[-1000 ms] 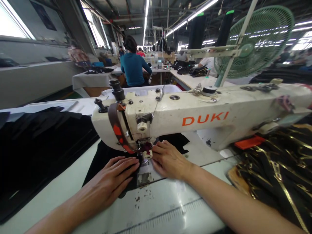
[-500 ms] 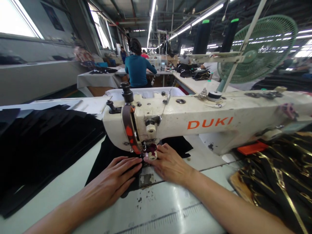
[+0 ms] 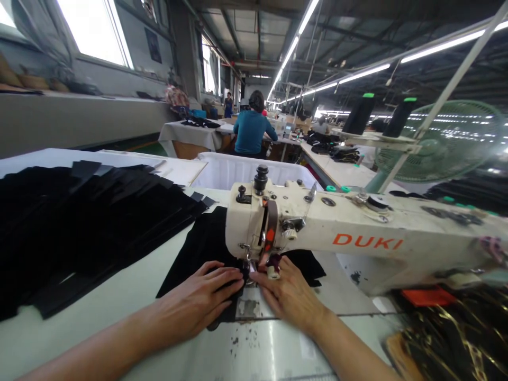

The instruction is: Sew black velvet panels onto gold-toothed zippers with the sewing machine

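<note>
A white sewing machine (image 3: 309, 222) stands in front of me, with its presser foot (image 3: 249, 270) over a piece of black fabric (image 3: 194, 248). My left hand (image 3: 206, 296) lies flat on that fabric, fingers stretched out, fingertips just left of the foot. On the other side, my right hand (image 3: 289, 288) rests low beside the needle area, its fingers apart. Its thumb points at the foot, and some fingertips are hidden behind a small white part with maroon wrapping (image 3: 273, 267). More black fabric shows behind my right hand.
Stacked black fabric pieces (image 3: 95, 227) spread over the table at left. At right lie black pieces with gold zippers (image 3: 460, 338) and a red-orange object (image 3: 428, 296). Behind the machine are a white bin (image 3: 238, 169), thread cones (image 3: 359, 116), a fan (image 3: 440, 143) and a seated person (image 3: 254, 132).
The view has swung left and upward, so the machine and both hands appear farther right and lower. Both hands keep their places by the presser foot.
</note>
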The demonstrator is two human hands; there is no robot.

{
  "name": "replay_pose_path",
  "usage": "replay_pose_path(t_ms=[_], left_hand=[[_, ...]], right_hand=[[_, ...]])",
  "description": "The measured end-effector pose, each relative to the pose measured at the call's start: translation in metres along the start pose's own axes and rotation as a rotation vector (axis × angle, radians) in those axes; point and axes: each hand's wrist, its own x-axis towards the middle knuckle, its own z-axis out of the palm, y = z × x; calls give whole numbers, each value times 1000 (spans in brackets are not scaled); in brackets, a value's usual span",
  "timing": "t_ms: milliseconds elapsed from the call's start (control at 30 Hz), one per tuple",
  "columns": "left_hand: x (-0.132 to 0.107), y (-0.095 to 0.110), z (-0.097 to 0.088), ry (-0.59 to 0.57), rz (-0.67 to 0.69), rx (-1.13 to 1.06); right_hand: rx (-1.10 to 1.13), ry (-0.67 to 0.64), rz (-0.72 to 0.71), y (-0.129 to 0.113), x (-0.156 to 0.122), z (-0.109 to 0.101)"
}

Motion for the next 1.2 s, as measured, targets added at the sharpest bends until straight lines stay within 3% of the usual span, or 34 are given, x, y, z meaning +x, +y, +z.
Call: replay_pose_path(t_ms=[133, 467, 633, 933, 1200], left_hand=[[0, 0, 1, 32, 6, -5], [6, 4, -11, 17, -2, -86], [7, 3, -13, 15, -7, -98], [10, -5, -6, 132, 35, -90], [12, -10, -4, 112, 35, -51]], right_hand=[[-40, -35, -16, -4, 3, 0], [-20, 90, 2, -13, -4, 17], [-26, 85, 3, -13, -3, 18], [-30, 70, 14, -7, 4, 15], [-37, 99, -7, -5, 1, 18]])
